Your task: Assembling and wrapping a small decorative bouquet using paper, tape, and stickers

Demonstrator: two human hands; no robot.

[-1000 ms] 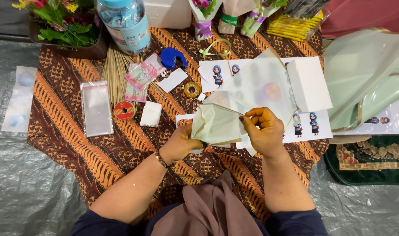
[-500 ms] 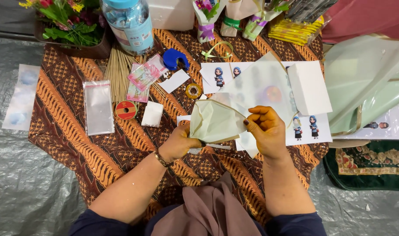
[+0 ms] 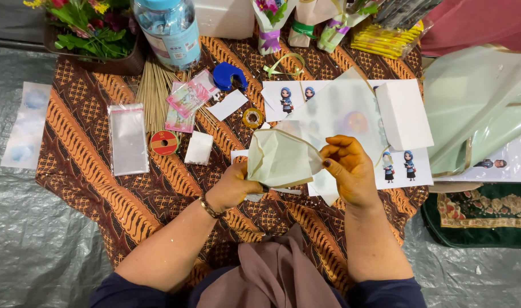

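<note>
My left hand point(image 3: 233, 187) grips the lower left edge of a pale green wrapping sheet point(image 3: 279, 157) that is folded into a cone-like shape. My right hand point(image 3: 349, 170) pinches the sheet's right edge between thumb and fingers. Both hands hold it above a brown patterned cloth point(image 3: 89, 171) covering a low table. Under and behind the sheet lie white sheets with small cartoon-figure stickers point(image 3: 294, 98) and a translucent sheet point(image 3: 340, 111).
On the cloth lie a clear plastic sleeve point(image 3: 127, 138), a red tape roll point(image 3: 164, 142), a yellow tape roll point(image 3: 252, 117), wooden skewers point(image 3: 152, 94), a blue tape dispenser point(image 3: 228, 75), a plastic jar point(image 3: 168, 29) and flowers point(image 3: 89, 25). Large green sheets point(image 3: 477, 108) lie at right.
Both hands have kept hold of the green sheet, shifting it slightly; the right hand's fingers have moved along its right edge.
</note>
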